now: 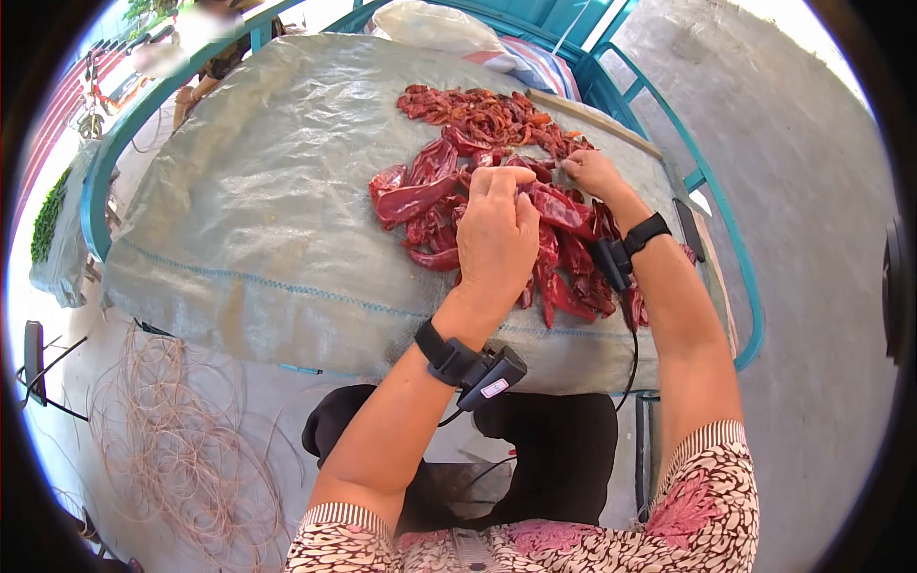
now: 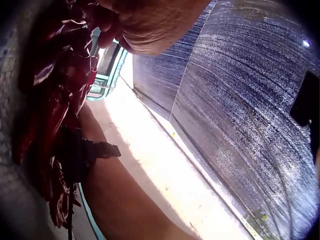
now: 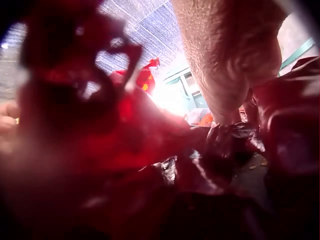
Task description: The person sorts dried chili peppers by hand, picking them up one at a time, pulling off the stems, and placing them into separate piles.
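Note:
A pile of large dried red peppers [image 1: 435,205] lies on a pale woven sheet [image 1: 258,181]. Over its middle is my left hand [image 1: 497,234], fingers bent and their tips hidden in the head view; I cannot tell whether it holds a pepper. Farther back and to the right, my right hand [image 1: 597,175] has curled fingers and pinches a dried red pepper at the pile's far edge. Wrinkled red skin meets those fingertips in the right wrist view, where a blurred red pepper [image 3: 145,130] fills the foreground. Behind the pile lie smaller, darker red pepper pieces [image 1: 478,107].
Teal metal rails [image 1: 731,224] run round the sheet-covered bed. White and striped sacks [image 1: 439,33] stand at the back, near a wooden strip [image 1: 597,119]. Tangled cord [image 1: 181,430] lies on the floor at left. Another person's arm [image 1: 183,105] shows beyond the left rail.

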